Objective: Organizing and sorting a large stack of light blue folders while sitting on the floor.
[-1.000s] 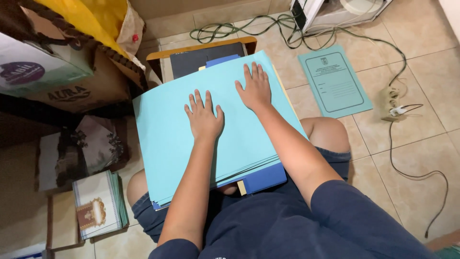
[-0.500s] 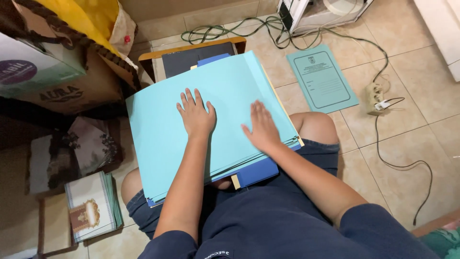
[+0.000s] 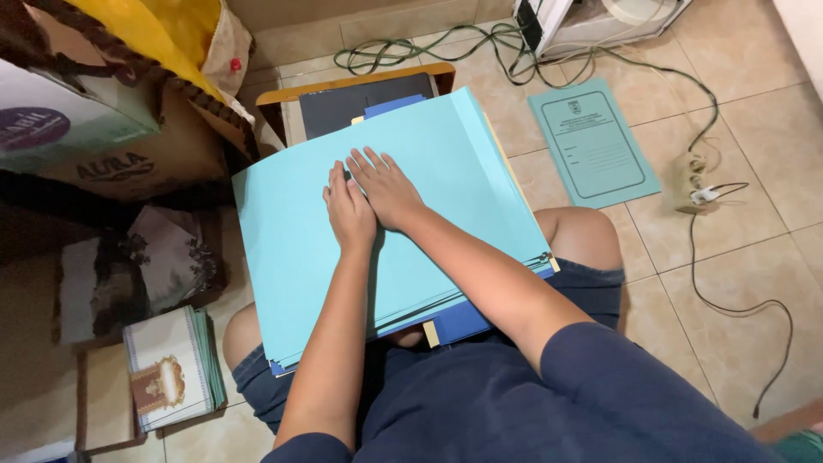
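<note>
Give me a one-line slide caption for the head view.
Both hands, left and right, lie flat side by side on a stack of light-blue folders on the seated person's lap.

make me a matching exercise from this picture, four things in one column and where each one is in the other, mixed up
Things:
1. stack of light blue folders
2. single teal folder
3. power strip
4. small booklets

Places:
A. on the floor tiles by the person's right knee
B. on the person's lap, under the left hand and right hand
C. on the floor at the left of the picture, beside the left leg
D. on the floor at the end of a cable, right of the teal folder

Pairs: 1-B, 2-A, 3-D, 4-C
</note>
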